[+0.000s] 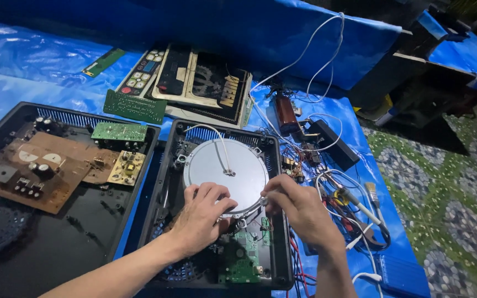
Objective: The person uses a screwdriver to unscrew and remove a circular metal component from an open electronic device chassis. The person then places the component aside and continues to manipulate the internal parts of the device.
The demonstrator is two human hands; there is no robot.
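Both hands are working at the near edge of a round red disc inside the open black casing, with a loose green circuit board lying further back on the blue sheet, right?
Not quite: the head view shows the disc is silvery grey, not red. The rest holds.

Cool, fairly bright light falls from above, probably from a lamp near the camera, since the far corners go dark. The blue plastic sheet (pixel 40 60) shows white glare along its wrinkles, and the round metal disc (pixel 224 171) gleams pale. Shadows are short and soft beneath both hands. The centre is sharp; the dark tray (pixel 6 248) at lower left loses detail, and the edges bend slightly.
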